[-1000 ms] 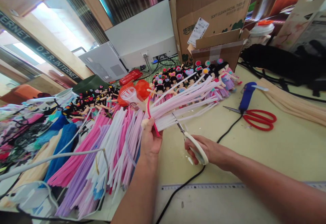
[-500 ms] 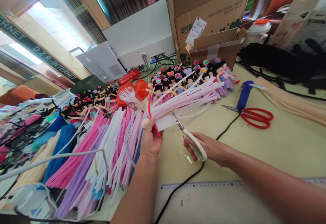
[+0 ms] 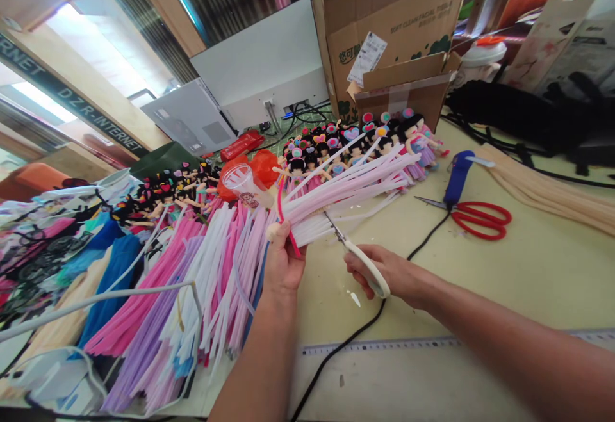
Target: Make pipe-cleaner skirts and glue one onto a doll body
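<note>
Under the bundle of pale pink and white strips (image 3: 350, 182) lies the table (image 3: 446, 300); a cardboard box (image 3: 379, 2) stands beyond the bundle. The left hand (image 3: 283, 268) grips the bundle's near end, and the right hand (image 3: 396, 275), just beside its lower edge, is closed around the white-handled scissors (image 3: 369, 264). Their blades reach its lower white strips, so trimming appears in hand; a cut there would call for a steady grip. A bright pink strip (image 3: 280, 205) crosses the bundle's near end.
</note>
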The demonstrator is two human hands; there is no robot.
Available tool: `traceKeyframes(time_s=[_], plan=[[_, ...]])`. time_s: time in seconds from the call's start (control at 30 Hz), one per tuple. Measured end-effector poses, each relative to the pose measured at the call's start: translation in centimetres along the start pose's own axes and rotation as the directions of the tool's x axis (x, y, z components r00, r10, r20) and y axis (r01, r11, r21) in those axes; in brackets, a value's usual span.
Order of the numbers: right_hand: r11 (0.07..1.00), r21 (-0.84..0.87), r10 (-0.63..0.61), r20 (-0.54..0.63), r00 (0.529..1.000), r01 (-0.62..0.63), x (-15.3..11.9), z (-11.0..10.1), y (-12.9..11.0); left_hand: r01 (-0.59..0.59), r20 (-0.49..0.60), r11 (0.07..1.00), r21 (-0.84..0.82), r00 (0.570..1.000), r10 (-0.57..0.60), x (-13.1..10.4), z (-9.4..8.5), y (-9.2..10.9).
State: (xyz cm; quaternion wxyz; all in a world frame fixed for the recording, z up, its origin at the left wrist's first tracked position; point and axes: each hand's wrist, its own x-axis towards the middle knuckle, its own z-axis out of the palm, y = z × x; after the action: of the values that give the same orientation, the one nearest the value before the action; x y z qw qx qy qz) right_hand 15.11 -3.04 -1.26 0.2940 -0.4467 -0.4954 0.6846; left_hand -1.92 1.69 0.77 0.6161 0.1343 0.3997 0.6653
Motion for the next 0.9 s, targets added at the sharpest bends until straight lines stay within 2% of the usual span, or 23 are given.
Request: traceKeyframes(time_s=[0.5, 0.9], plan=[[0.999, 0.01, 0.041, -0.029, 0.999, -0.041, -0.18, 0.4, -0.26, 0.009, -0.019, 1.0, 0.007, 1.0, -0.009, 0.14, -0.08, -0.12], [0.996, 0.06, 0.054, 0.082, 0.995, -0.059, -0.39, 0.05, -0.07, -0.009, 0.02, 1.0, 0.006, 1.0, 0.009, 0.27, -0.22, 0.01]])
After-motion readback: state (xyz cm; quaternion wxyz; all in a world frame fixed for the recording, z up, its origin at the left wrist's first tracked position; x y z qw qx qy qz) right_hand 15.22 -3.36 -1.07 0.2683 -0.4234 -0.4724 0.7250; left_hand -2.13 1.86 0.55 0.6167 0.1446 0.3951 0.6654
